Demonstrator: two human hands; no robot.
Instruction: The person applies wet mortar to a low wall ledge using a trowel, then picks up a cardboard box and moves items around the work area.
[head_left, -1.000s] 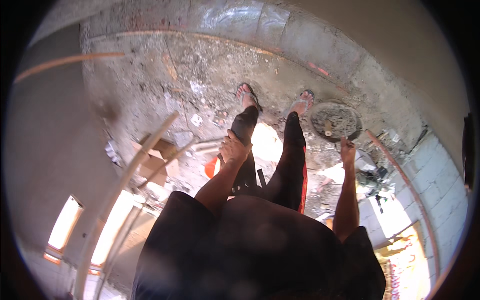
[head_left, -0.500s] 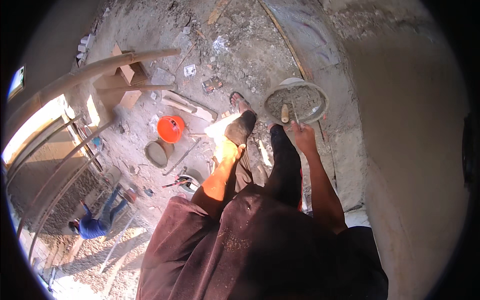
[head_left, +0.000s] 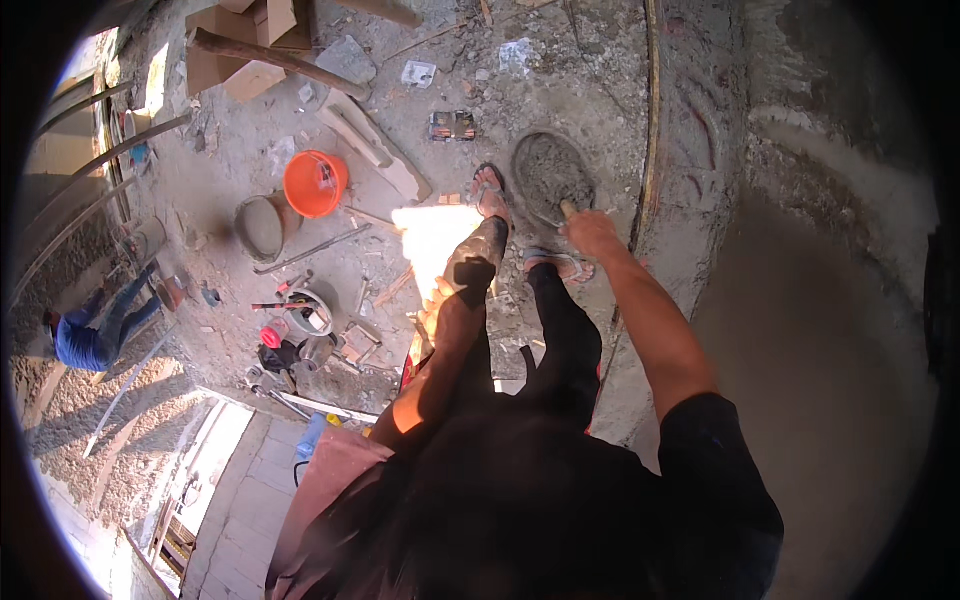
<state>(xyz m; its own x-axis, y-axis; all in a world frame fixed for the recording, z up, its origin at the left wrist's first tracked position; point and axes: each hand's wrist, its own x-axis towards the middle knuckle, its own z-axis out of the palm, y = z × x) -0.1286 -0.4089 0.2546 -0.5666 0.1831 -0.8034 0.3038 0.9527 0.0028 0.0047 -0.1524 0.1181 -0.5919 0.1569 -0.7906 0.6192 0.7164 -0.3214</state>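
My right hand (head_left: 592,236) is closed around the wooden handle (head_left: 569,208) of what looks like a trowel, at the near rim of a round tub (head_left: 519,190). Grey wet mortar (head_left: 555,170) fills much of the tub, and the tool's blade cannot be seen. Beside my left knee, my left hand (head_left: 440,304) has its fingers bent in strong sunlight. Glare hides what they grip, if anything. A white, overexposed patch (head_left: 430,240) lies just beyond that hand. My sandalled feet stand close to the tub.
Left of my legs are an orange bucket (head_left: 315,184), a grey bucket (head_left: 262,228) and a tool-filled pail (head_left: 312,312). A wooden plank (head_left: 385,160) and cardboard box (head_left: 235,45) lie farther off. Another person (head_left: 85,340) in blue bends at far left. A plastered wall (head_left: 800,400) rises at right.
My right hand has moved forward to the tub and taken hold of the wooden handle standing in the mortar. The view has shifted, showing more ground on the left. My left hand stays by the knee.
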